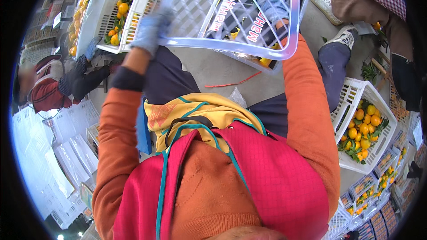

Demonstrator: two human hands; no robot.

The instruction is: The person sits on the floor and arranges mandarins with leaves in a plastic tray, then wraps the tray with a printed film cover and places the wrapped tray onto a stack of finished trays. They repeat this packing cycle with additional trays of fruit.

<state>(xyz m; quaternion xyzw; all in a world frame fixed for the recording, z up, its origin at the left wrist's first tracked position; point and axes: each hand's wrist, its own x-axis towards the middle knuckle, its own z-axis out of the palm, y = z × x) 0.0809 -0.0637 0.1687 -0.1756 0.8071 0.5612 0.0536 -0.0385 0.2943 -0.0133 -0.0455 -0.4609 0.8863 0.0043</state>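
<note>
A clear plastic lattice basket is held up in front of me, its near rim towards my body. At its left side, my blue-gloved left hand grips the edge, blurred by motion. My right hand, also in a blue glove, shows through the lattice behind the basket's right part; its fingers are partly hidden and I cannot tell whether they grip. Behind the lattice is another clear plastic basket with dark and yellow contents. Printed film with lettering and fruit pictures shows through the lattice too.
White crates of leafy mandarins stand at upper left and right. A red strap lies on the floor. One person is at left, another at upper right. Packed fruit baskets line the lower right.
</note>
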